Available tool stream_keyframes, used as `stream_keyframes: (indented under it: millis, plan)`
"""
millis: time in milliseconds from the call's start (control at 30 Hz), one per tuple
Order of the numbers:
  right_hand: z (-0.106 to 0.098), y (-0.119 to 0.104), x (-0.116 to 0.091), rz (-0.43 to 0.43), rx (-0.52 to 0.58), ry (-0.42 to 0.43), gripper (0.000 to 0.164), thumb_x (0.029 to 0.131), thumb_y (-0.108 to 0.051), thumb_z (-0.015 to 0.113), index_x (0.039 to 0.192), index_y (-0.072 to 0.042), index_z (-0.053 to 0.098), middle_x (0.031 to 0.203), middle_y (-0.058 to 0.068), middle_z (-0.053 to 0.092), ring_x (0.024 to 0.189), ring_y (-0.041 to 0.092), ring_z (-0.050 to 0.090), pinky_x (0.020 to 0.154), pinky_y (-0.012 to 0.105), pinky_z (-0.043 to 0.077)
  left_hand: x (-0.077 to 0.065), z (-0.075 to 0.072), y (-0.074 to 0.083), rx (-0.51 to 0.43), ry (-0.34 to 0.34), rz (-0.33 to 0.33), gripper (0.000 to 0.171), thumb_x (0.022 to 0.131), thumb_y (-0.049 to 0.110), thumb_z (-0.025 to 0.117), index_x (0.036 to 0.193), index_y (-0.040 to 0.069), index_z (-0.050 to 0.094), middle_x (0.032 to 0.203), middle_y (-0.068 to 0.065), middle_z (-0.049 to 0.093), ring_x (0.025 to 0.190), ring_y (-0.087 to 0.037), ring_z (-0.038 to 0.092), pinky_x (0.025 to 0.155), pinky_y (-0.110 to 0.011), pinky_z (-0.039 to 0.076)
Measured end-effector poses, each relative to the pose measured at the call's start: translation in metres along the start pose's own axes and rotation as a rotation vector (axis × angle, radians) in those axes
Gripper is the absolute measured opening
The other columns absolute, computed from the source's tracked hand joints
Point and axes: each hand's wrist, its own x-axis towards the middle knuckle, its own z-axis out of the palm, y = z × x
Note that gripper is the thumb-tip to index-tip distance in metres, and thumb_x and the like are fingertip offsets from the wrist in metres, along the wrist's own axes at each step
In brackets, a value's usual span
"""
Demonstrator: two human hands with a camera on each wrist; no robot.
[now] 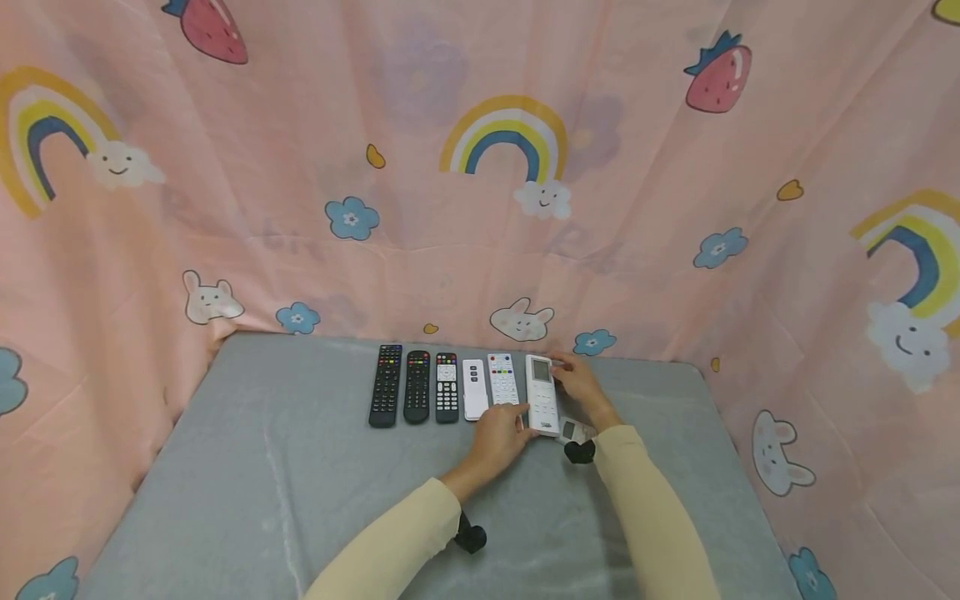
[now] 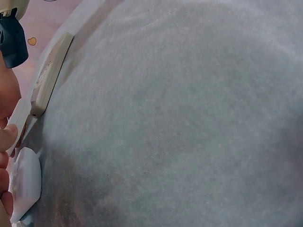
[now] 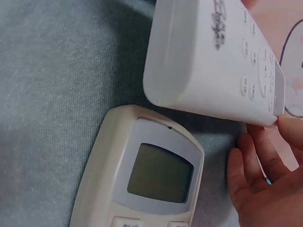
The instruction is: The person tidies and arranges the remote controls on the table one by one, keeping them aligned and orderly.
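Note:
A white air-conditioner remote with a grey display (image 1: 542,394) is held between both hands. My left hand (image 1: 493,437) grips its lower left edge; in the left wrist view the thumb (image 2: 6,137) lies against it. My right hand (image 1: 579,382) pinches its upper right corner, thumb on the top face and the other fingers loosely bent below, as the right wrist view shows. That remote (image 3: 213,61) is tilted and partly raised off the cloth. Just to its right, a second, cream remote with a display (image 3: 161,172) lies face up, partly covered by the right wrist in the head view.
Left of the hands, a row of remotes lies side by side: three black ones (image 1: 386,387), a slim white one (image 1: 474,392) and a white one with coloured buttons (image 1: 502,375). Grey cloth (image 1: 300,483) covers the table. A pink patterned curtain (image 1: 420,275) hangs behind and at both sides.

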Motion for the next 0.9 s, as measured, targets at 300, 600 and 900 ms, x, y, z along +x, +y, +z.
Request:
stream_keyframes:
  millis: [300, 600, 900]
  plan:
    - [0.005, 0.002, 0.004, 0.018, -0.027, -0.007, 0.039, 0.103, -0.014, 0.048, 0.142, -0.011, 0.053, 0.144, 0.02, 0.051, 0.117, 0.034, 0.056, 0.096, 0.046, 0.051, 0.0, 0.003, 0.0, 0.055, 0.007, -0.005, 0.046, 0.076, 0.03, 0.085, 0.116, 0.01, 0.074, 0.067, 0.006, 0.066, 0.058, -0.001, 0.046, 0.055, -0.019, 0.038]
    - [0.007, 0.005, 0.009, 0.012, -0.082, -0.016, 0.039, 0.103, -0.015, 0.05, 0.141, -0.011, 0.054, 0.146, 0.021, 0.05, 0.126, 0.039, 0.053, 0.103, 0.053, 0.048, 0.001, 0.008, -0.002, 0.134, 0.0, -0.003, 0.045, 0.076, 0.033, 0.085, 0.114, 0.011, 0.074, 0.09, 0.0, 0.077, 0.069, -0.006, 0.06, 0.065, -0.025, 0.05]
    - [0.007, 0.007, 0.011, 0.006, -0.099, -0.024, 0.04, 0.102, -0.014, 0.051, 0.141, -0.011, 0.054, 0.152, 0.02, 0.045, 0.134, 0.042, 0.047, 0.11, 0.057, 0.042, 0.003, 0.009, 0.0, 0.147, -0.039, -0.019, 0.042, 0.079, 0.033, 0.082, 0.115, 0.012, 0.074, 0.104, -0.002, 0.078, 0.093, -0.016, 0.073, 0.076, -0.03, 0.055]
